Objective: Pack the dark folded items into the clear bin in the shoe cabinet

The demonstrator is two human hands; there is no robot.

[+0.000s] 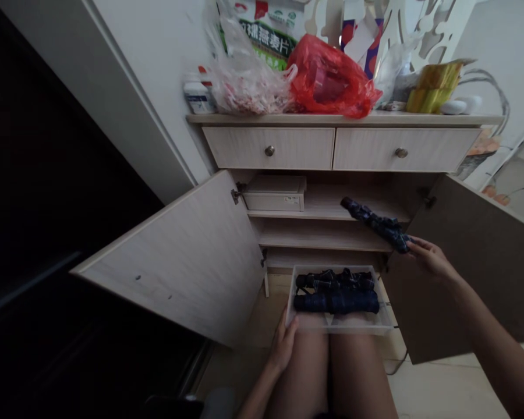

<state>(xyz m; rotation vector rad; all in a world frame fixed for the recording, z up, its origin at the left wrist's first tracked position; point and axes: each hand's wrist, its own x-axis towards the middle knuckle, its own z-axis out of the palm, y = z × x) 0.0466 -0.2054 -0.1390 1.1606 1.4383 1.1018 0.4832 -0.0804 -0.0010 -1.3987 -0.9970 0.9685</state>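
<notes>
Gripping a folded umbrella (378, 224), right hand (428, 259) half-closed.

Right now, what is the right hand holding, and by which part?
The right hand is holding a folded navy plaid umbrella by its lower end.

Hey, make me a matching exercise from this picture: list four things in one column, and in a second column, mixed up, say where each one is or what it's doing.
Things:
1. Right hand
2. Clear plastic tray
3. Pale box
4. Red plastic bag

Places or states:
A. On the cabinet top
B. Gripping a dark plaid folded umbrella
C. On the upper shelf
D. Resting on the person's thighs

Right pairs: 1-B, 2-D, 3-C, 4-A.
</notes>
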